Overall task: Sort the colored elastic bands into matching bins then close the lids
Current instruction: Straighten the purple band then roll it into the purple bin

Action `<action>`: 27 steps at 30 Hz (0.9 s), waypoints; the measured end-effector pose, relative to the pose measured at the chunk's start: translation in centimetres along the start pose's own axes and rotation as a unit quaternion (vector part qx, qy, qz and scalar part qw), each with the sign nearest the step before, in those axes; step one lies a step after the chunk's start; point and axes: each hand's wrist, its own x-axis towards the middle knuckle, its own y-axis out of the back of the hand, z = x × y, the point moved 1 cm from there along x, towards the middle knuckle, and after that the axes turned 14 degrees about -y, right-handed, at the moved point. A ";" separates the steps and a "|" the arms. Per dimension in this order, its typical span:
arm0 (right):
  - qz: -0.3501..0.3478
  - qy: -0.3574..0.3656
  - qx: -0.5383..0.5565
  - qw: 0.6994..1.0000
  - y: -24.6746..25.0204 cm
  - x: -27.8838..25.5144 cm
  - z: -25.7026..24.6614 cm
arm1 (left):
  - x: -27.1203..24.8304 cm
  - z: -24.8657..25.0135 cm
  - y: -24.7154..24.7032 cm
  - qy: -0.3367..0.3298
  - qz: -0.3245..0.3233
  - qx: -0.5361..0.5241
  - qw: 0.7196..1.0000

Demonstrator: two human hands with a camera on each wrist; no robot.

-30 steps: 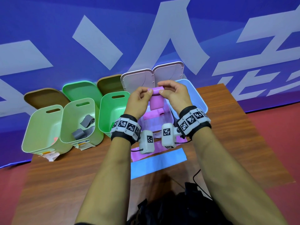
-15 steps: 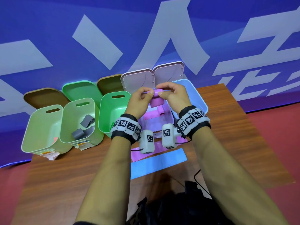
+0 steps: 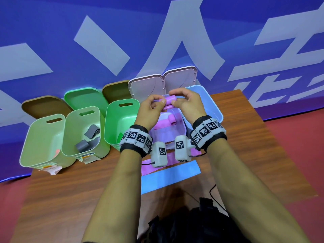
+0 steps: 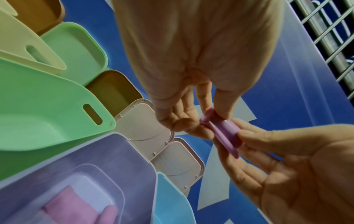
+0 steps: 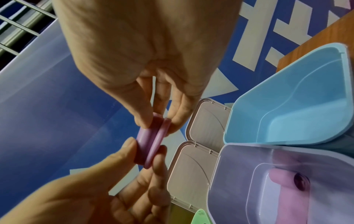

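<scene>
Both hands hold a rolled pink band (image 3: 171,99) over the lilac bin (image 3: 182,130). My left hand (image 3: 158,102) pinches its left end, and my right hand (image 3: 177,98) pinches the roll between thumb and fingers. The left wrist view shows the band (image 4: 224,133) between my left hand (image 4: 203,121) and the other hand's fingers. In the right wrist view my right hand (image 5: 159,121) grips the band (image 5: 151,139) from above. Another pink roll (image 3: 171,120) lies inside the lilac bin. A flat pink band (image 3: 147,168) and a flat blue band (image 3: 170,174) lie on the table below my wrists.
A row of open bins stands at the table's back: two pale green ones (image 3: 43,141), the second holding grey bands (image 3: 91,132), a green one (image 3: 121,120), the lilac one and a blue one (image 3: 213,104). Their lids (image 3: 145,86) lean open against the blue wall.
The pink band hung down as a loop below the hands a second ago. It is now wound into a short tight roll. The hands stay above the lilac bin.
</scene>
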 end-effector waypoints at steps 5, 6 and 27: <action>0.012 -0.014 0.024 1.000 0.1 0.4 0.7 | 0.2 0.0 -0.1 -0.010 -0.007 -0.004 1.000; 0.012 -0.012 0.028 0.999 0.2 0.4 0.8 | 0.3 0.0 -0.1 -0.009 -0.006 -0.006 1.000; -0.013 -0.090 0.043 0.995 0.5 2.4 3.9 | 0.6 -4.3 -1.5 0.045 -0.034 -0.040 0.998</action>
